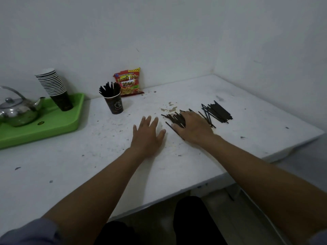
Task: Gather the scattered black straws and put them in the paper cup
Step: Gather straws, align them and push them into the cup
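Worktop [194, 96]: white, stained and speckled, set into a corner of two pale walls; its near edge runs across the lower part of the view.
Left hand [147, 135]: palm down on the bare worktop near its middle, fingers spread and extended, gripping nothing.
Right hand [193, 127]: palm down just to the right of the left hand, fingers flat and loosely together, pressed on a loose pile of straws; it closes around none of them.
Scattered black straws [174, 118]: a pile fanned out under and to the left of the right hand's fingers, one straw lying slanted toward the near edge beside the thumb.
Second bunch of straws [218, 112]: further toward the right edge, mostly lying parallel, with a few crossed ones on its left side; apart from both hands.
Paper cup [114, 105]: dark, upright, towards the back edge and left of the hands, well apart from them; a cluster of black straws stands in it, splaying above the rim.
Snack bag [128, 81]: red and yellow, propped against the back wall just behind the cup.
Green tray [58, 121]: at the left edge of the worktop.
Stack of cups [53, 87]: nested, tilted slightly, standing on the tray's back part.
Metal kettle [16, 110]: on the tray's left side, handle raised.
Brown stains [169, 108]: small patches just behind the scattered pile.
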`<state>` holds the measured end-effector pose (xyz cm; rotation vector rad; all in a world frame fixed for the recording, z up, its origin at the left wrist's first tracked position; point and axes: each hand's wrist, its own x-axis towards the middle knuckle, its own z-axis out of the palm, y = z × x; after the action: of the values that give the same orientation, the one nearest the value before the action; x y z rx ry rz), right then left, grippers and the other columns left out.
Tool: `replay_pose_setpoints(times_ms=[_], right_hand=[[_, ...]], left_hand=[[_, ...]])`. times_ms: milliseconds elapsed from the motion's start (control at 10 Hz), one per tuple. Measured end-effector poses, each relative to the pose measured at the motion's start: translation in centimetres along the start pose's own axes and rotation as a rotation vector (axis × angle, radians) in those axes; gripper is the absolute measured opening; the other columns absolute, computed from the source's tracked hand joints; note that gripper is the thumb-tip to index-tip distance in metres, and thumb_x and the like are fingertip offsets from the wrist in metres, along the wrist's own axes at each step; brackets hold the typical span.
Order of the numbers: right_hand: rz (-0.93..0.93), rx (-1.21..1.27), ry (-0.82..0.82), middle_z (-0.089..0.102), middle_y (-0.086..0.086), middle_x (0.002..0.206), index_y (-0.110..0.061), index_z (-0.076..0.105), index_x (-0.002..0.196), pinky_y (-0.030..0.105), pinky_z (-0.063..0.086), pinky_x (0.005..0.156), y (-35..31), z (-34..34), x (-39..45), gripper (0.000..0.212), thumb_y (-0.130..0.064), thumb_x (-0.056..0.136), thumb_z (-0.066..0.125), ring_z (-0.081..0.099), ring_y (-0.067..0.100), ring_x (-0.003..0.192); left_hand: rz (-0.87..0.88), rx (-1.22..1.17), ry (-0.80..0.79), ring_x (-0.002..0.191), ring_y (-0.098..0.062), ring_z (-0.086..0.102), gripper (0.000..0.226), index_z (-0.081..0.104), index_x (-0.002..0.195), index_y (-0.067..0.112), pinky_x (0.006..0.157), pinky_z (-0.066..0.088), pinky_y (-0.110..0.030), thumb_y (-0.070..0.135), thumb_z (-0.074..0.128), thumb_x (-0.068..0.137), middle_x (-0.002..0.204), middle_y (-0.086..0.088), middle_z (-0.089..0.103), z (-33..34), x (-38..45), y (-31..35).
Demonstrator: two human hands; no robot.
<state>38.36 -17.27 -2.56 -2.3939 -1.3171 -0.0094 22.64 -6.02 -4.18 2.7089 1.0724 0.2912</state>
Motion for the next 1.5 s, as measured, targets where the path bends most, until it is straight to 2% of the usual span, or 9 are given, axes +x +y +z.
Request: replay_pose_setpoints(times_ms=[200, 300, 400, 500, 700, 900, 1100, 1400, 1500], right_hand=[[0.027, -0.071, -0.067, 0.040, 0.008, 0.157, -0.014, 0.038, 0.152, 0.048, 0.024, 0.121, 0.3, 1.9, -0.6, 0.083, -0.070, 0.091, 0.045, 0.032, 0.025, 0.147], [0.020, -0.079, -0.036, 0.050, 0.006, 0.149, -0.015, 0.049, 0.143, 0.052, 0.021, 0.121, 0.2, 2.2, -0.7, 0.061, -0.056, 0.098, 0.045, 0.040, 0.024, 0.142], [-0.039, -0.063, 0.042, 0.066, 0.004, 0.125, -0.016, 0.060, 0.127, 0.047, 0.038, 0.109, -0.3, 1.8, -0.8, 0.039, -0.041, 0.100, 0.051, 0.060, 0.027, 0.120], [-0.029, -0.095, 0.076, 0.068, 0.004, 0.119, -0.015, 0.062, 0.123, 0.041, 0.049, 0.095, -0.6, 1.1, -0.7, 0.038, -0.040, 0.096, 0.056, 0.064, 0.028, 0.110], [0.081, -0.153, -0.051, 0.067, 0.004, 0.106, -0.020, 0.057, 0.099, 0.037, 0.045, 0.086, -1.1, -0.8, 0.7, 0.018, -0.036, 0.092, 0.059, 0.064, 0.029, 0.103], [0.178, -0.120, -0.239, 0.054, 0.009, 0.102, -0.011, 0.050, 0.099, 0.032, 0.049, 0.072, -2.5, -3.3, 2.2, 0.021, -0.015, 0.087, 0.066, 0.062, 0.030, 0.103], [0.154, -0.222, -0.400, 0.059, 0.010, 0.103, -0.008, 0.054, 0.094, 0.028, 0.048, 0.061, -4.4, -4.2, 4.2, 0.022, -0.016, 0.080, 0.070, 0.063, 0.027, 0.089], [0.120, -0.383, -0.496, 0.057, 0.015, 0.125, -0.002, 0.057, 0.124, 0.039, 0.055, 0.092, -5.4, -3.4, 4.9, 0.037, -0.012, 0.089, 0.056, 0.061, 0.032, 0.113], [0.111, -0.400, -0.511, 0.054, 0.017, 0.135, -0.005, 0.052, 0.133, 0.039, 0.052, 0.089, -5.4, -2.9, 4.8, 0.042, -0.014, 0.092, 0.053, 0.058, 0.033, 0.119]], left_hand=[[0.000, 0.040, -0.089, 0.158, -0.025, 0.000, 0.066, 0.019, 0.162, 0.023, 0.125, 0.001, -0.057, 0.055, 0.025, 0.105, 0.171, -0.006, 0.009, 1.1, -0.6, 0.5], [0.008, 0.050, -0.087, 0.158, -0.024, 0.000, 0.066, 0.019, 0.162, 0.024, 0.125, 0.000, -0.057, 0.056, 0.022, 0.104, 0.171, -0.005, 0.009, 1.4, -0.6, 0.3], [0.015, 0.047, -0.073, 0.158, -0.024, 0.001, 0.067, 0.019, 0.162, 0.024, 0.125, 0.000, -0.056, 0.057, 0.021, 0.104, 0.171, -0.005, 0.009, 1.6, -0.6, 0.0], [0.021, 0.052, -0.073, 0.158, -0.024, 0.001, 0.068, 0.019, 0.162, 0.025, 0.126, 0.000, -0.055, 0.058, 0.020, 0.103, 0.171, -0.004, 0.009, 1.7, -0.7, -0.1], [0.026, 0.069, -0.074, 0.158, -0.023, -0.001, 0.068, 0.016, 0.163, 0.026, 0.126, 0.000, -0.054, 0.059, 0.018, 0.103, 0.172, -0.004, 0.007, 1.7, -0.9, -0.1], [0.027, 0.069, -0.067, 0.158, -0.022, 0.000, 0.068, 0.015, 0.163, 0.026, 0.126, 0.000, -0.053, 0.060, 0.018, 0.103, 0.171, -0.004, 0.007, 1.7, -0.9, -0.1], [0.031, 0.063, -0.067, 0.158, -0.022, -0.001, 0.068, 0.015, 0.163, 0.027, 0.126, 0.000, -0.052, 0.060, 0.019, 0.103, 0.171, -0.003, 0.007, 1.8, -0.9, -0.3], [0.034, 0.070, -0.036, 0.158, -0.023, 0.003, 0.068, 0.019, 0.162, 0.028, 0.126, 0.002, -0.052, 0.061, 0.020, 0.102, 0.171, -0.003, 0.010, 2.0, -0.8, -0.4], [0.032, 0.066, -0.039, 0.158, -0.023, 0.002, 0.068, 0.019, 0.162, 0.028, 0.127, 0.002, -0.052, 0.061, 0.020, 0.102, 0.171, -0.003, 0.010, 2.0, -0.8, -0.4]])
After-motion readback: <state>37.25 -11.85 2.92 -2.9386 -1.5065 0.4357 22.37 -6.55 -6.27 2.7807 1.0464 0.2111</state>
